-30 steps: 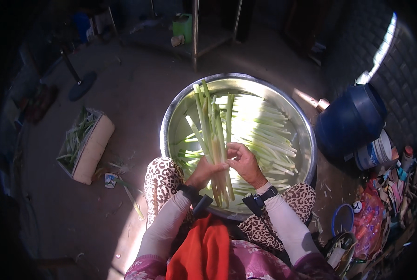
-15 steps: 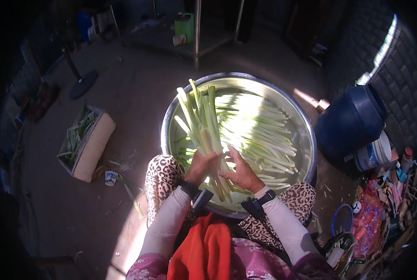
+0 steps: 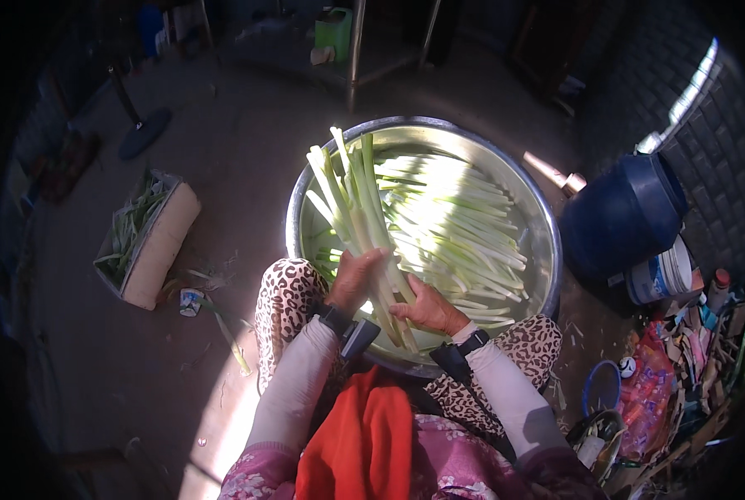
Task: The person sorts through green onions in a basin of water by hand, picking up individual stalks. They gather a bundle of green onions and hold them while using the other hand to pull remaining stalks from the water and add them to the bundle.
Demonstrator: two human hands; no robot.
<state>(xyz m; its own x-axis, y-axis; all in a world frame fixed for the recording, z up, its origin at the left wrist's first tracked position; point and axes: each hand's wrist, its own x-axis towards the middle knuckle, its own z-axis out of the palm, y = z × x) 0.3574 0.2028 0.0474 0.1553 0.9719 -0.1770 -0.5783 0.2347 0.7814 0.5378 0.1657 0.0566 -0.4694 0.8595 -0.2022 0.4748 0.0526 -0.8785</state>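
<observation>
A thick bunch of long green onions stands tilted over the left side of a wide metal basin. My left hand is wrapped round the bunch below its middle. On its right side, low down, my right hand closes its fingers on the stalks. The pale cut ends point up and away, and the lower ends reach down to the basin's near side. Many more green onions lie in the basin in a loose layer, partly in bright sunlight.
An open carton with green leaves lies on the left, near a small paper cup. To the right are a dark blue barrel, a white bucket and a heap of scraps. A metal pole stands beyond the basin.
My right hand, with fingers spread before, has closed in on the lower stalks. My left hand keeps its hold on the bunch. The whole view has shifted slightly.
</observation>
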